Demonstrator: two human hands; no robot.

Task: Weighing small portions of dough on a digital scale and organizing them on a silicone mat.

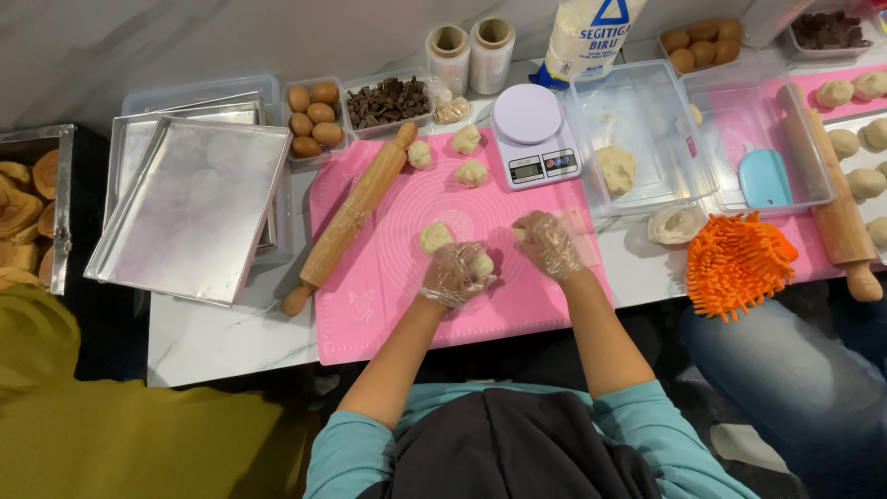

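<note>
Left hand [453,274] curled around dough ball [480,266]; right hand [549,243] cupped, perhaps pinching dough, over pink mat [388,277].

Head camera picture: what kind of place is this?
Probably a kitchen or small bakery worktop. A pink baking mat holds dough balls and a rolling pin, with a kitchen scale and eggs behind.

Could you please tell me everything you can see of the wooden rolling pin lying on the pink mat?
The rolling pin looks like plain light-brown wood, a thick straight barrel with a rounded knob handle at each end. It lies flat and slanted along the left edge of the pink mat, its far handle near a small dough ball and its near handle off the mat, on the white table. No hand touches it; the metal trays lie just to its left.
</note>
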